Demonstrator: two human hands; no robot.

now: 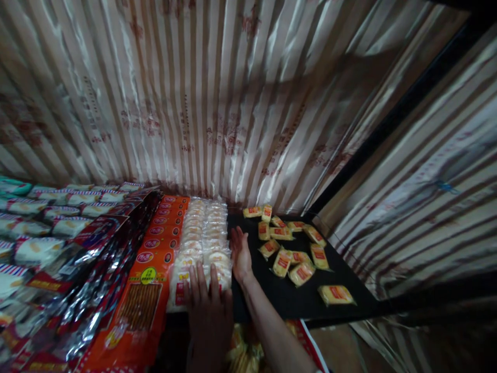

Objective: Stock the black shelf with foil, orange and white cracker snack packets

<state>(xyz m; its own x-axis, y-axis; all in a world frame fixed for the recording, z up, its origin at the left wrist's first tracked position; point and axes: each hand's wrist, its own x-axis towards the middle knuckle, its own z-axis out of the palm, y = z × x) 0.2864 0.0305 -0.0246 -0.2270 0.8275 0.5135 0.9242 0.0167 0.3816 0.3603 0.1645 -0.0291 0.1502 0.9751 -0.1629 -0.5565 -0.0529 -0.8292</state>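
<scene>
Two rows of clear-wrapped white round crackers (196,228) stand packed front to back on a black shelf. My left hand (209,298) lies with spread fingers on the front packets. My right hand (240,254) is held on edge along the right side of the rows, fingers stretched out, its palm turned toward the packets. Neither hand is closed around anything. On the left, the rows border a line of orange snack bags (145,290) with brown sticks showing through the front one. Right of my right hand, small yellow wrapped cakes (282,261) lie scattered.
Dark shiny packs (104,259) and several white packets with striped edges (39,251) fill the left. The black shelf (272,295) ends at a dark frame post (388,119) on the right. Striped plastic sheeting (217,93) hangs behind. Yellow packets (248,357) show below the shelf.
</scene>
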